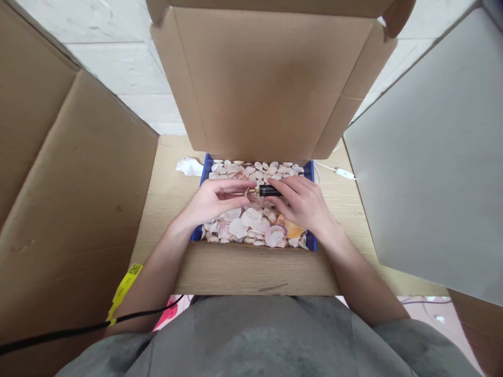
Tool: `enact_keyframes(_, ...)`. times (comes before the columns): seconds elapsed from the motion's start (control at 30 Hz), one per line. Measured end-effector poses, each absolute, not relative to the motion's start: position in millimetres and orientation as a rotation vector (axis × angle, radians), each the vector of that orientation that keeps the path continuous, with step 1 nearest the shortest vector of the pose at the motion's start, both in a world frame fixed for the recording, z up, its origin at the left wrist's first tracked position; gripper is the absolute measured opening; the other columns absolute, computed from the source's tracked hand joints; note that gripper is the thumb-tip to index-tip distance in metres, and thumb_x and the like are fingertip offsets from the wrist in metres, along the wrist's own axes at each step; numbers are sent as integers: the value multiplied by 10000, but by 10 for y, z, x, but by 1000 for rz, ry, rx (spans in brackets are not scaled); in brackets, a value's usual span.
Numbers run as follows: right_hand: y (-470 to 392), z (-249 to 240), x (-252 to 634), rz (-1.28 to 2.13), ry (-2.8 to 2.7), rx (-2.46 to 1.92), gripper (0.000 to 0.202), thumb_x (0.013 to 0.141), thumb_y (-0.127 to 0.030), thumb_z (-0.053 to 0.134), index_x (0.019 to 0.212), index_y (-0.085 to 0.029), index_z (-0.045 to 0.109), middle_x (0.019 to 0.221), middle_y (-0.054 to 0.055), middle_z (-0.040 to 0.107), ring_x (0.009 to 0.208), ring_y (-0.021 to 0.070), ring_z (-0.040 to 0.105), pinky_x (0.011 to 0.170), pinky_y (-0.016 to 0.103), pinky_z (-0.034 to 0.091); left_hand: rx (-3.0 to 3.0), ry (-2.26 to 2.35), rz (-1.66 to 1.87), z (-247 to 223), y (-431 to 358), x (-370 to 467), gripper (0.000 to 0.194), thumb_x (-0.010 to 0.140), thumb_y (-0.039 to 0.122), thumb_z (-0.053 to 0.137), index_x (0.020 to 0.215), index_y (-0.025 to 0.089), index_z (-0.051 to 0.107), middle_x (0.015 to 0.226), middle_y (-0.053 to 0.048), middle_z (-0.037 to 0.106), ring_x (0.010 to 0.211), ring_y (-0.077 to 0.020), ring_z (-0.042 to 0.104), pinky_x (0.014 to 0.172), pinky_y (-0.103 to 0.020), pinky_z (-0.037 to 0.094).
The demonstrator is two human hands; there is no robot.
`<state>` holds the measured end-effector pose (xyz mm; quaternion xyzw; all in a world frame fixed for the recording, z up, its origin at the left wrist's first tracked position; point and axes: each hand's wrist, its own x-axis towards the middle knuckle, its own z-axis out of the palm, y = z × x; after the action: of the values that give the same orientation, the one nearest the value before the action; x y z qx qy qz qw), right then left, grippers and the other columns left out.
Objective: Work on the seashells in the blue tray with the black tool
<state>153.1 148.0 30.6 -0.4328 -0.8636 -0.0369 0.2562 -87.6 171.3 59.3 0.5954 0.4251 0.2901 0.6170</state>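
Hands [303, 200] — black tool [269, 190], held shell [247, 194], shells [251, 215] below

White and pink shells [238, 228] in a tray with blue sides [312, 240], under a shiny black tool [267, 190] with a gold tip [254, 190].
Near the tray's right front corner, one shell is bright orange [291, 228] with stripes, and beside it a pale pink shell [275, 237] has a purple edge. The desk [255, 272] is light tan with thin wood lines. At its back edge stand a brown cardboard lid [275, 89] and a white wall [110, 68]; along its right edge, a grey board [432, 157]; at its front edge, a grey shirt [251, 340]. The yellow tag [126, 284] has a black square pattern.
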Motion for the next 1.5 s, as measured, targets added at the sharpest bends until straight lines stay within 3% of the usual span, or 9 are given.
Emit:
enact_keyframes(0.3,1486,302,1537,-143,-2282,-1152,333,919,-354,555,1167,-142,618,916,67,712,805,177,641,749,316,498,1427,1023,774,604,1705,-875,262,799,273,741,1040,173,735,1138,-81,729,1011,-201,702,884,-298,572)
enact_keyframes(0.63,1493,301,1537,-186,-2235,-1137,313,896,-342,593,1128,-136,635,918,74,716,793,179,647,735,309,506,1304,955,651,550,1725,-880,469,777,289,768,1216,171,658,1194,-100,706,1087,-239,678,987,-379,530)
enact_keyframes(0.8,1493,307,1535,-184,-2233,-1134,312,896,-346,591,1128,-142,635,917,72,717,796,178,646,743,310,509,1307,956,629,534,1733,-894,477,775,295,770,1221,169,658,1179,-102,713,1076,-244,682,988,-396,528)
enact_keyframes(1.13,1478,293,1541,-111,-2202,-1238,331,909,-361,560,1168,-165,627,936,76,717,814,182,640,741,321,502,1320,1018,832,538,1722,-866,344,757,270,781,1079,171,712,1146,-97,724,1038,-226,696,955,-363,543)
enact_keyframes(1.5,1477,288,1547,-141,-2176,-1251,327,901,-362,571,1141,-150,641,920,74,719,791,175,638,713,306,491,1269,994,938,506,1762,-884,323,792,254,759,1100,177,697,1159,-87,720,1074,-200,679,943,-298,541)
